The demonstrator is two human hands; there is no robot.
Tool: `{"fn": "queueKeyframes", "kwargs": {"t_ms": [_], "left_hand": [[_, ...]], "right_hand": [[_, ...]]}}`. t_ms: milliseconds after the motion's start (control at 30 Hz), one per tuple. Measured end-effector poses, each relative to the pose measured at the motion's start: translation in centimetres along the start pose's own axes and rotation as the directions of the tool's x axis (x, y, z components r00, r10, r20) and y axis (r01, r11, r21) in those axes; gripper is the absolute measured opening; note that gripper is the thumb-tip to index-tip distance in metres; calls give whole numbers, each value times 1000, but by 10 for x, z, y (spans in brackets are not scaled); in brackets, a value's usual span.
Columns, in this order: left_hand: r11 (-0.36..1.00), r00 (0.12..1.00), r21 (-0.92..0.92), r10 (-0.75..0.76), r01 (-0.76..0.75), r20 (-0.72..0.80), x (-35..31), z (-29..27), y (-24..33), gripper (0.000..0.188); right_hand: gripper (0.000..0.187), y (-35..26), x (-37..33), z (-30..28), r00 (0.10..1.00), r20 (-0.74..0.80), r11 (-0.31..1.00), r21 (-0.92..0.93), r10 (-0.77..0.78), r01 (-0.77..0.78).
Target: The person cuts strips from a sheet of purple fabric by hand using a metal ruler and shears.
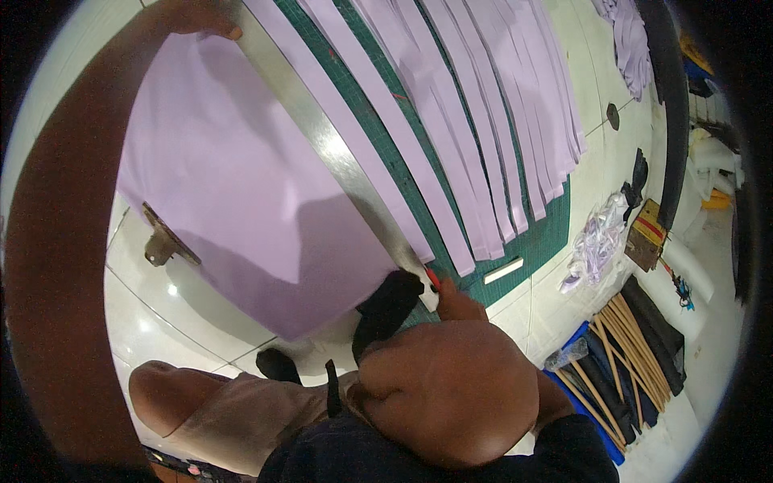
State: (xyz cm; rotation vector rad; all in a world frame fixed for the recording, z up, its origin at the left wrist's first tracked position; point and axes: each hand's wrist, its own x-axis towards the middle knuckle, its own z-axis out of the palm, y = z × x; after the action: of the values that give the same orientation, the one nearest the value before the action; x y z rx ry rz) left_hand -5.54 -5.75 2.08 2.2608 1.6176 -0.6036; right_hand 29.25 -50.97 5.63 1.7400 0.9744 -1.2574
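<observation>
At the far left my left hand [197, 18] lies on the far end of a long metal ruler [310, 121], thumb stretched out, the other fingers partly cut off by the picture's edge. The ruler lies slantwise over lilac fabric [233, 177]. Near its close end my right hand [461, 304] is closed round a red tool [433, 278], whose kind I cannot make out; my knee partly hides this hand. My foot in a black sock [390, 302] rests against the ruler's near end. Several cut lilac strips [451, 161] lie right of the ruler on a green cutting mat [531, 249].
A metal clip [167, 241] grips the fabric's left edge. A small white bar [504, 270] lies on the mat. On the tiled floor at right are white scraps [597, 241], a brush-like tool [646, 233], and several wooden sticks [632, 346] on dark cloth.
</observation>
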Motion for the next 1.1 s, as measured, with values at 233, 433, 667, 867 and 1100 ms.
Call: {"fn": "queueKeyframes", "kwargs": {"t_ms": [233, 433, 667, 867, 1100], "left_hand": [[999, 1000, -44, -4, 5, 21, 9, 7, 0, 115], [999, 996, 48, 23, -19, -90, 37, 44, -14, 97], [991, 988, -102, -104, 93, -113, 15, 28, -16, 148], [989, 985, -104, -121, 109, -122, 19, 34, -17, 149], [989, 986, -123, -95, 78, -137, 13, 31, -17, 138]], "right_hand": [[27, 66, -23, 21, 990, -47, 990, -41, -135, 133], [30, -10, -25, -70, 902, -240, 930, -5, -359, 369], [26, -255, 52, -211, 482, -592, 666, -128, -646, 735], [33, -348, 56, -249, 415, -628, 600, -105, -658, 793], [31, -354, 67, -248, 456, -630, 621, -53, -628, 782]]}}
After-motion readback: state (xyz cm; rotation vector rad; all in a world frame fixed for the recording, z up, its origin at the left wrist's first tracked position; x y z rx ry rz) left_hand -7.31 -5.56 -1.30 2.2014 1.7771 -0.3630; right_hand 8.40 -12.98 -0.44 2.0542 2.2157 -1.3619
